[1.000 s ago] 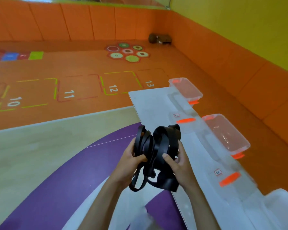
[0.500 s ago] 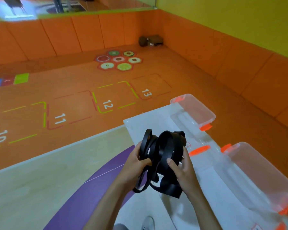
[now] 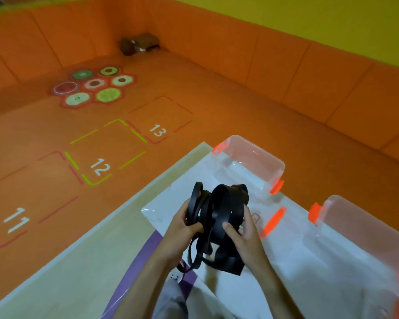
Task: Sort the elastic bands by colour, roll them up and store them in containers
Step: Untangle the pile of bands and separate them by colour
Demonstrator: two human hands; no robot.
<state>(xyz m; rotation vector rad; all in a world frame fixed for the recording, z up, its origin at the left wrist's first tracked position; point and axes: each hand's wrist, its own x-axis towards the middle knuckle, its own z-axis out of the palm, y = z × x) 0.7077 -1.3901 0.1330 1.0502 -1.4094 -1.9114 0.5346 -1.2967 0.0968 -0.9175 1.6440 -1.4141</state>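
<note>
Black elastic bands (image 3: 224, 215); clear containers (image 3: 258, 157), orange clips (image 3: 276, 186); orange floor (image 3: 217, 93), white numerals (image 3: 157, 130), green-red outlined squares (image 3: 132, 160); yellow wall (image 3: 309, 24); purple mat (image 3: 145, 256).

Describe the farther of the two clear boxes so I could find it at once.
Start at the white sheet spread on the orange floor. Two clear containers with orange clips stand along its right edge; the far container sits at the sheet's top corner, beyond the black bands. Unlike the near container, it lies nearest the painted 13.
</note>
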